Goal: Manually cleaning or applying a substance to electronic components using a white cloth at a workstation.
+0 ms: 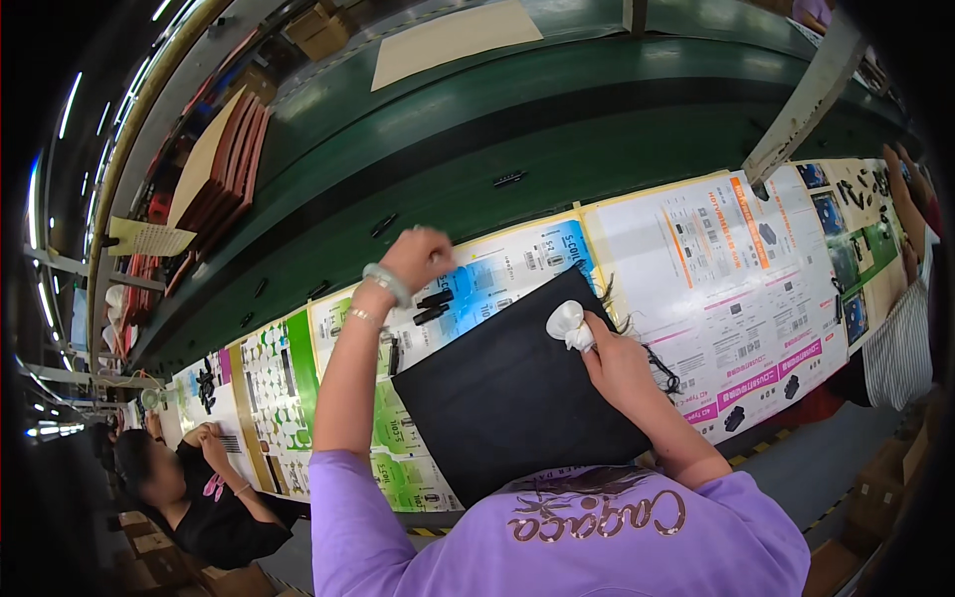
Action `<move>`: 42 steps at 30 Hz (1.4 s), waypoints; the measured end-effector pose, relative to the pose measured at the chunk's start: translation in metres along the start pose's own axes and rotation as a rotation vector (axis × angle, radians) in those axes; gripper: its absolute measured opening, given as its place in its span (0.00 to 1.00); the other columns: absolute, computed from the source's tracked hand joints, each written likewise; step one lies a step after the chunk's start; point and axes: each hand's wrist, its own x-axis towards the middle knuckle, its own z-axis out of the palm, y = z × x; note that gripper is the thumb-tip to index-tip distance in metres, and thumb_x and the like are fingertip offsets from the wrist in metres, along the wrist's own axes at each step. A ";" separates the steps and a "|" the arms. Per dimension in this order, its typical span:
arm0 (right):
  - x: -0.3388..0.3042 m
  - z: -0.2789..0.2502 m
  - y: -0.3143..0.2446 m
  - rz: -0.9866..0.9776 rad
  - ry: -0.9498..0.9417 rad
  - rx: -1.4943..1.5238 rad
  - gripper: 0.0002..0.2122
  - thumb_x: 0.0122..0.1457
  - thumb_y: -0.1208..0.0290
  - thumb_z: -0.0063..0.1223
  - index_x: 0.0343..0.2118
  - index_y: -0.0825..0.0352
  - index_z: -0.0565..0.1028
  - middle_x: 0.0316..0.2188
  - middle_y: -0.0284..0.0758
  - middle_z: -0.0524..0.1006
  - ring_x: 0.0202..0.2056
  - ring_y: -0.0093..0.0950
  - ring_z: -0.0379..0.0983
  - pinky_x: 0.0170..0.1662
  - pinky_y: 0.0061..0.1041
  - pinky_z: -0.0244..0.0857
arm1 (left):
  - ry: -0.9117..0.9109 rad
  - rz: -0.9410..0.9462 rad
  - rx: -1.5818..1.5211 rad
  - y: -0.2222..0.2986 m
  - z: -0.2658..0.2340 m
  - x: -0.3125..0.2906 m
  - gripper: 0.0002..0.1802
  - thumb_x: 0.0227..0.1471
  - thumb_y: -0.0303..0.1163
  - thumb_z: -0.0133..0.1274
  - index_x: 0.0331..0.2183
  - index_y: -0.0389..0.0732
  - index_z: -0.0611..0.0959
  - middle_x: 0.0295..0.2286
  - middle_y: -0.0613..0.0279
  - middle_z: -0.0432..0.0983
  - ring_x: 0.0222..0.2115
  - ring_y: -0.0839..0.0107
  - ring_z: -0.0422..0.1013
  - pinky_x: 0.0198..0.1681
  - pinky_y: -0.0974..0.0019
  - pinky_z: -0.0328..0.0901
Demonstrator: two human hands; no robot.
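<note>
My right hand (625, 370) is closed around a bunched white cloth (568, 323), whose rounded end sticks out past the fingers. Beneath it, a black cloth (507, 398) with frayed threads on its right side lies over the table in front of me. My left hand (416, 261), with bracelets on the wrist, is raised near the belt's edge. Its fingers look curled but are smeared by motion, so what they hold, if anything, is unclear. Just below that hand lie small black cylindrical parts (433, 308), and another black part (394, 354) rests beside the cloth's left edge.
Beyond the table runs a green conveyor belt (617, 149) carrying scattered black parts (509, 179). Printed sheets (696, 259) cover the tabletop. A metal post (808, 99) stands at the right. One co-worker (189, 478) sits at the left; another person's arm (907, 204) reaches in at right.
</note>
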 end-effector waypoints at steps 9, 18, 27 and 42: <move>-0.001 -0.001 -0.007 -0.018 0.007 0.003 0.22 0.57 0.72 0.52 0.55 0.68 0.65 0.27 0.47 0.78 0.29 0.47 0.76 0.32 0.45 0.68 | 0.517 -0.020 -0.003 -0.015 0.064 0.128 0.13 0.42 0.26 0.65 0.34 0.39 0.82 0.31 0.55 0.78 0.32 0.60 0.74 0.40 0.62 0.70; -0.002 -0.001 0.007 0.040 0.078 0.276 0.21 0.56 0.74 0.54 0.54 0.66 0.68 0.25 0.50 0.77 0.30 0.51 0.75 0.32 0.44 0.67 | 0.337 -0.173 -0.724 0.095 0.107 -0.029 0.07 0.50 0.25 0.59 0.34 0.34 0.84 0.26 0.59 0.80 0.25 0.77 0.74 0.30 0.73 0.68; -0.010 -0.001 -0.008 -0.015 0.081 0.165 0.23 0.57 0.74 0.53 0.57 0.66 0.67 0.28 0.51 0.78 0.32 0.51 0.76 0.35 0.43 0.68 | 0.720 -0.011 -0.282 0.123 0.138 -0.083 0.17 0.44 0.23 0.63 0.39 0.38 0.79 0.32 0.58 0.77 0.35 0.61 0.73 0.38 0.63 0.68; -0.003 -0.010 -0.035 -0.140 0.088 0.138 0.24 0.57 0.74 0.51 0.59 0.63 0.65 0.29 0.49 0.77 0.32 0.49 0.75 0.34 0.45 0.67 | 0.635 -0.080 -0.391 0.115 0.153 -0.081 0.19 0.41 0.20 0.64 0.37 0.40 0.76 0.31 0.57 0.75 0.32 0.62 0.75 0.32 0.65 0.69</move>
